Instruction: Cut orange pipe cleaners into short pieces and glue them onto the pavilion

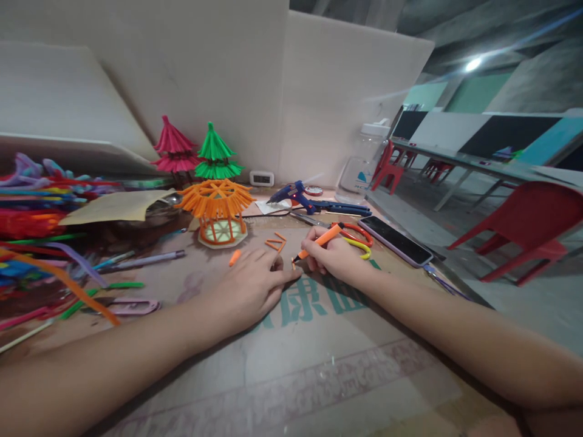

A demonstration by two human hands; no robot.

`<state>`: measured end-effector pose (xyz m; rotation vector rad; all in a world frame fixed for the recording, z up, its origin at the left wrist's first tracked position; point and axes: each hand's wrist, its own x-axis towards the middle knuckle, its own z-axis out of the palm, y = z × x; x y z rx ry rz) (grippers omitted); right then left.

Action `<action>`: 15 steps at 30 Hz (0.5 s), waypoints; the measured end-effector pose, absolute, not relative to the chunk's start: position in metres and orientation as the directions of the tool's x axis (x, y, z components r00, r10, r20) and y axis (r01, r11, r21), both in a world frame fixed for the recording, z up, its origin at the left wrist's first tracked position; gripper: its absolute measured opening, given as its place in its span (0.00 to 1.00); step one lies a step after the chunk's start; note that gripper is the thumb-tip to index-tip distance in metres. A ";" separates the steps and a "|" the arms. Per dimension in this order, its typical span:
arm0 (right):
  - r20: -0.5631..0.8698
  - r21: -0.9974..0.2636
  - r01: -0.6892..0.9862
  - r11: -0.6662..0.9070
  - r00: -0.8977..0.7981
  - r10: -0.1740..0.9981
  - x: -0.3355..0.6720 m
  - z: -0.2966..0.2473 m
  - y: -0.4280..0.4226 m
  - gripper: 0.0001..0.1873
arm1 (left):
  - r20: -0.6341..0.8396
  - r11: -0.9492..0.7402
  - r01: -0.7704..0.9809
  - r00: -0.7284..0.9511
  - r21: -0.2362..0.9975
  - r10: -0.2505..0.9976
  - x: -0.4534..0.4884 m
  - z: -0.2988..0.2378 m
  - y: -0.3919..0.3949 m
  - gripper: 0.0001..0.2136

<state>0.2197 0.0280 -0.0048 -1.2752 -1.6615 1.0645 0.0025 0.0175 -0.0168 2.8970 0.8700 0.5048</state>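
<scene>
Marker (322,240) in orange, pinched in the right hand (334,258), slants down over the tabletop (273,388), its dark tip at a short stick (294,265). From where I stand, the left hand (255,279) lies palm down, fingers loosely apart, one fingertip at the stick's near end. Beside that hand rests an orange cap (235,258). Beyond it stands an orange pavilion (216,209), with loose orange pieces (276,244) to its right. Scissors (357,233) and a phone (396,241) lie past the right hand.

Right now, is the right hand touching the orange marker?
Touching. The head view shows the orange marker held in the right hand, fingers closed around its barrel.
</scene>
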 end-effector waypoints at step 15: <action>0.111 -0.925 0.345 0.157 -0.150 0.982 0.222 -0.010 0.031 0.10 | 0.269 -0.830 0.536 0.786 0.150 0.556 0.003 -0.016 0.017 0.17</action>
